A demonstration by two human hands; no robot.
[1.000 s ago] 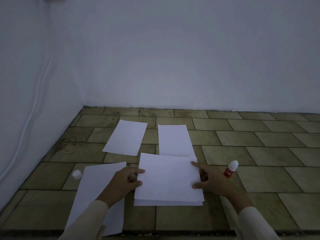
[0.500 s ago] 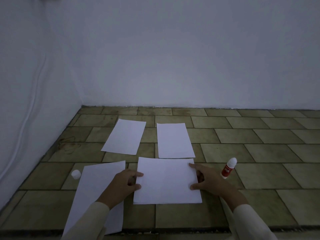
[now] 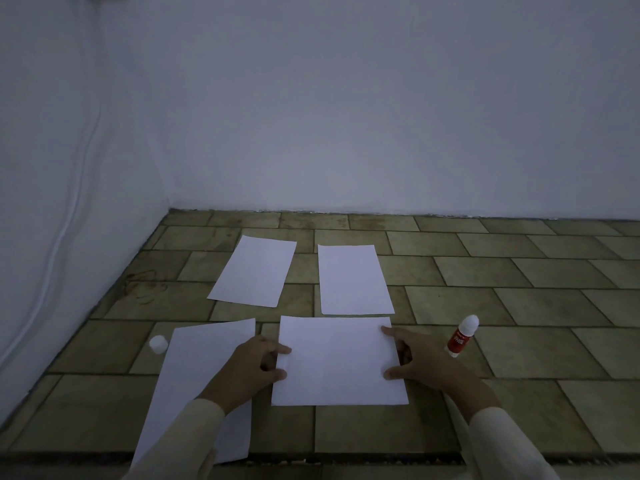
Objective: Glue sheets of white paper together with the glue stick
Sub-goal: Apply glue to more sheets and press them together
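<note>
Head camera: the left hand [image 3: 249, 368] rests its thumb and forefinger tips flat on the left edge of the centre sheet [image 3: 339, 362], its other fingers bent beside that edge. The right hand [image 3: 422, 362] is spread wide, forefinger on the sheet's far right corner and thumb on its right edge, so both grips press down and neither pinches. The sheet lies flat on the tiled floor [image 3: 519, 306]. A second ago its near edge was raised, showing a second paper edge beneath; now only one outline shows.

Right of this sheet, just beyond the right hand, the red glue stick [image 3: 462, 336] stands tilted. Left of it lies a long sheet [image 3: 204, 368] under the left forearm, with a white cap [image 3: 158, 344] past it. Beyond its far edge lie two more sheets [image 3: 254, 270] [image 3: 353, 278], the right one almost touching it.
</note>
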